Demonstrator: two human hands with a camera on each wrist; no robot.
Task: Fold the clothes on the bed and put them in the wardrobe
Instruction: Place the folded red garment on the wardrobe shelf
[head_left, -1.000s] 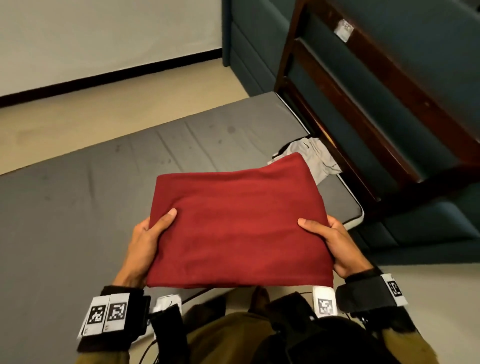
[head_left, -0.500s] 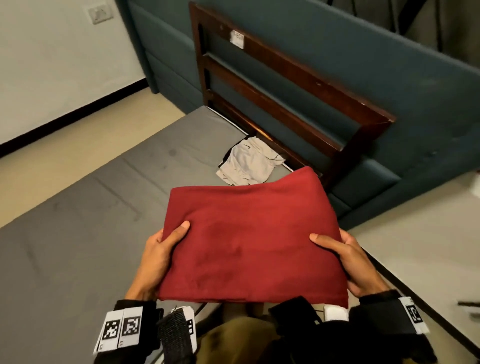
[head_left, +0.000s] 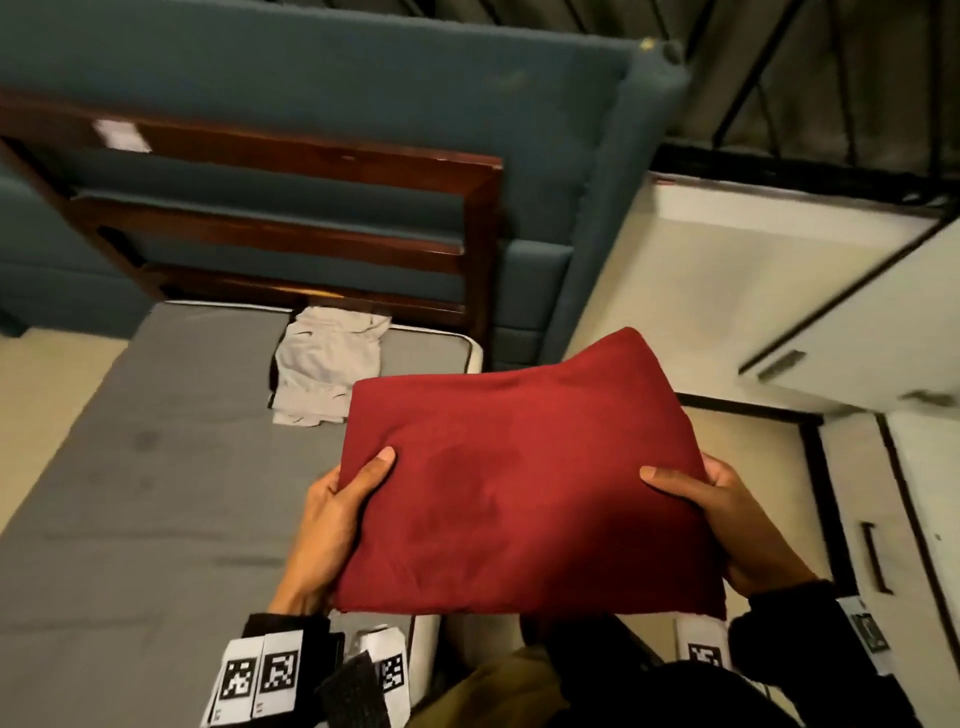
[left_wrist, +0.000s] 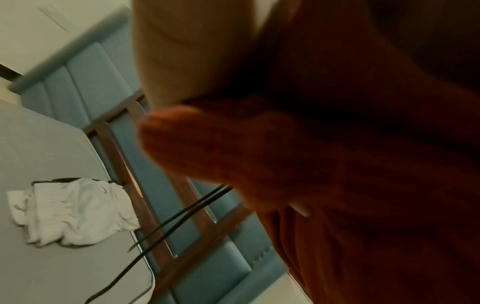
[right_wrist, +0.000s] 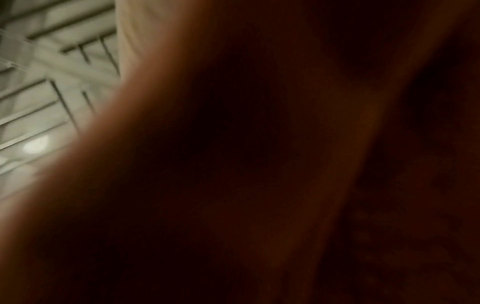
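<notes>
A folded red garment (head_left: 519, 483) is held flat in the air over the bed's right corner. My left hand (head_left: 332, 525) grips its left edge, thumb on top and fingers underneath. My right hand (head_left: 727, 519) grips the right edge the same way. A crumpled light grey garment (head_left: 324, 371) lies on the grey mattress (head_left: 130, 519) near the headboard; the left wrist view shows it too as the pale garment (left_wrist: 70, 211). The red cloth (left_wrist: 363, 185) fills most of the left wrist view. The right wrist view is dark and blurred.
A wooden headboard (head_left: 291, 218) with teal padding (head_left: 322, 67) behind it closes the bed's far end. To the right stand white wardrobe doors (head_left: 857, 332) with a dark handle (head_left: 875, 561). Beige floor (head_left: 649, 291) lies between bed and wardrobe.
The view has swung right, from the bed toward the wardrobe. Both hands keep the same hold and have carried the red garment off the mattress toward the bed's right corner.
</notes>
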